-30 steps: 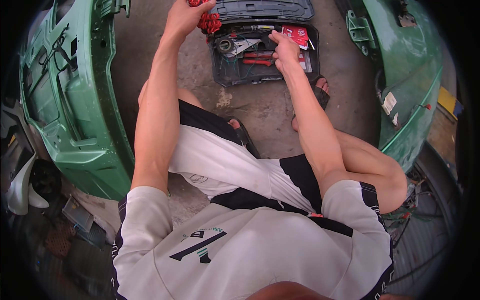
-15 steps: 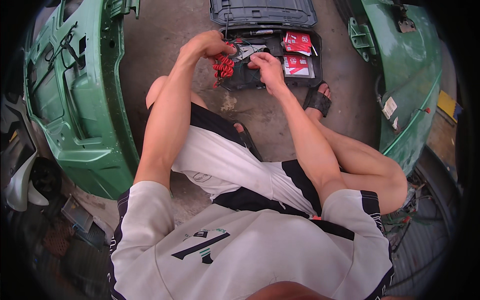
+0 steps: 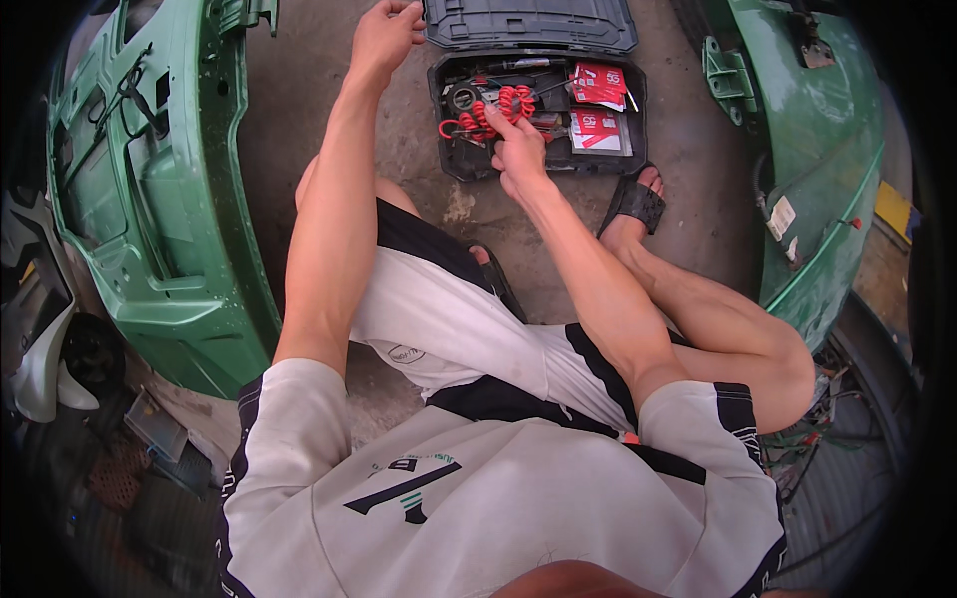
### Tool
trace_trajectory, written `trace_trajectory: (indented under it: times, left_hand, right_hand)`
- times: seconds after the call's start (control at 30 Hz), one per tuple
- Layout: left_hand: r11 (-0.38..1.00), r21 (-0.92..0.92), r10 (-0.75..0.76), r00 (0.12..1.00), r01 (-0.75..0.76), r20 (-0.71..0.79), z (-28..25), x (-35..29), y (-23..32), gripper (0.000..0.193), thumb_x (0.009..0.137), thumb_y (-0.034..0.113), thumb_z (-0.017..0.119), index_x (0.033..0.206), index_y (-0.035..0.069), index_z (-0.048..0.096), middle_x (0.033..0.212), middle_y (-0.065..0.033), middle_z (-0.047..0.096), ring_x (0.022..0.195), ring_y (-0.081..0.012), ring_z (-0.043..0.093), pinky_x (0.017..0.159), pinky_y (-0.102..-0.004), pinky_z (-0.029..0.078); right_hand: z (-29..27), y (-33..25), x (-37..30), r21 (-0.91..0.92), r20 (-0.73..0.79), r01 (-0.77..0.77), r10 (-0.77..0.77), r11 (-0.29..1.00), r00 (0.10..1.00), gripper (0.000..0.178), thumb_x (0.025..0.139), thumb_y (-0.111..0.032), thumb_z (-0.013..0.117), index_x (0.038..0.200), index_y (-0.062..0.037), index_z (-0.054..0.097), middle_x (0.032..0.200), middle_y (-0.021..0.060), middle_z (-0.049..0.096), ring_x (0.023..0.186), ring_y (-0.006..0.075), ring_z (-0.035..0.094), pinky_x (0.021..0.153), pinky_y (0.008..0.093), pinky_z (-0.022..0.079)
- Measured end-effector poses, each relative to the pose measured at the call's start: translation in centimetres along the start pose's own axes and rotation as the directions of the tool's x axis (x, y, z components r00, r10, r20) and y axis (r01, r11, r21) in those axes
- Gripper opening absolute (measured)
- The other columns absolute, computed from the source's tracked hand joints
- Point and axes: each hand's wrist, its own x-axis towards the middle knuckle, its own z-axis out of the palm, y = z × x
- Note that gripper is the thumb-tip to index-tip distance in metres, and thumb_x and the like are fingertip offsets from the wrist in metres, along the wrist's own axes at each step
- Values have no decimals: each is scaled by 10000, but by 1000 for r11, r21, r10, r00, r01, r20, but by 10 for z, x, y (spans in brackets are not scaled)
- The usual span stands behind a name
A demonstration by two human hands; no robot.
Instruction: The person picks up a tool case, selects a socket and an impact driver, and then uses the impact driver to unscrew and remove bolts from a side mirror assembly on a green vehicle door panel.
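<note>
Top centre, my right hand pinches the red coil, best kept untangled! My left hand curls beside the lid, grip unclear.

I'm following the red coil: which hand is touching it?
The right hand, fingers on the red coil; the left hand is apart, beside the toolbox lid.

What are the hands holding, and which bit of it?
The right hand seems to pinch the red coiled cord around its middle. Whether the left hand grips anything can't be told.
</note>
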Motion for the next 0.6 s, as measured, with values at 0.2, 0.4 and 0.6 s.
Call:
trace_trajectory:
  times: [0.2, 0.4, 0.6]
  left_hand:
    - [997, -69, -18, 997, 23, 80, 3, -1, 4, 428, 1003, 382, 587, 1252, 35, 617, 1099, -77, 727, 916, -154, 690, 797, -302, 484]
    - [994, -110, -20, 999, 23, 27, 3, 3, 3, 426, 1004, 386, 586, 1245, 36, 625, 1101, -82, 726, 927, -163, 689, 801, -310, 482]
    - [997, -31, -61, 991, 65, 121, 13, -4, 12, 448, 1002, 417, 582, 1236, 36, 624, 1108, -82, 710, 923, -154, 672, 806, -314, 478]
  right_hand:
    - [5, 1, 22, -259, -79, -56, 37, 964, 996, 325, 900, -351, 765, 942, -37, 690, 656, -26, 579, 495, 119, 496, 471, 311, 389]
    - [-4, -3, 17, -468, -176, 112, -217, 877, 960, 530, 862, -341, 783, 1174, 52, 609, 983, 158, 760, 1020, 255, 705, 890, 369, 501]
    - [6, -26, 21, -865, -171, 47, -381, 500, 909, 697, 827, -574, 722, 1398, -230, 523, 1119, 164, 729, 1077, 378, 680, 947, 468, 497]
